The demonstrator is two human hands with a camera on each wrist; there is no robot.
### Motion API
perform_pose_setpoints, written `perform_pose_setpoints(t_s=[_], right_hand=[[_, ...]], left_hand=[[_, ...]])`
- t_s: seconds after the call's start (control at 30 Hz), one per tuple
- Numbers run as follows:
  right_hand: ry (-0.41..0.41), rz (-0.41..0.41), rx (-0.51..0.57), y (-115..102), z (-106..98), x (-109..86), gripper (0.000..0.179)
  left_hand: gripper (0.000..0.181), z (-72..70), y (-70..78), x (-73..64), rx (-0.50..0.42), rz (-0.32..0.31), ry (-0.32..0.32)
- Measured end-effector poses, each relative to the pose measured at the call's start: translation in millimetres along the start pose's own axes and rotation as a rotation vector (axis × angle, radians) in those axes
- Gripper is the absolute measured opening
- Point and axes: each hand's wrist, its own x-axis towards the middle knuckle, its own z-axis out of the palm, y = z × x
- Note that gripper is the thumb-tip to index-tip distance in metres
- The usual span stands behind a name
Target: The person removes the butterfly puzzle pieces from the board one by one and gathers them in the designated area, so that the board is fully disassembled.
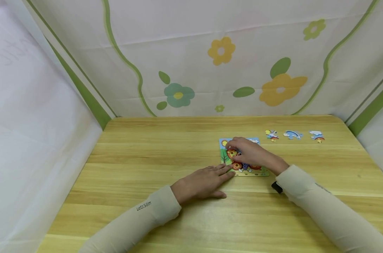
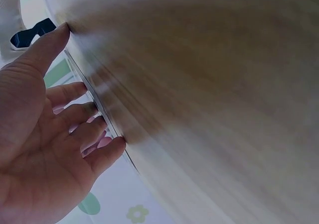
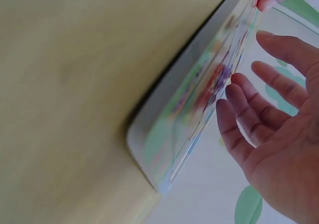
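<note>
A jigsaw puzzle board (image 1: 223,154) with a colourful butterfly picture lies on the table, right of its middle. My left hand (image 1: 204,182) is palm down, its fingertips on the board's near left corner and its thumb spread away on the wood. Over the board reaches my right hand (image 1: 249,153), covering part of the picture. In the right wrist view the fingers of the right hand (image 3: 279,114) are loosely bent at the board's surface, thumb apart, with no piece visible between them. In the left wrist view the left hand (image 2: 55,134) touches down with its fingertips.
Three loose puzzle pieces lie in a row behind and right of the board: a red and white one (image 1: 272,135), a rainbow one (image 1: 293,135) and a cloud one (image 1: 317,136). A small black object (image 1: 277,187) shows beside the right cuff. A flowered curtain (image 1: 191,63) hangs behind the wooden table (image 1: 153,147).
</note>
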Motion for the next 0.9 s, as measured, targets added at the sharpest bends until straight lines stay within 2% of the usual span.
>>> perform_pose_setpoints(t_s=[0.4,0.9], right_hand=[[-0.012,0.035,-0.043,-5.1,1.9,1.8,0.034],[-0.045,0.071,-0.022,-5.3,0.9,7.3,0.032]], left_hand=[[0.075,-0.7,0.4,-0.8,-0.003,0.003,-0.005],[0.076,-1.0,1.5,0.1,-0.005,-0.004,-0.009]])
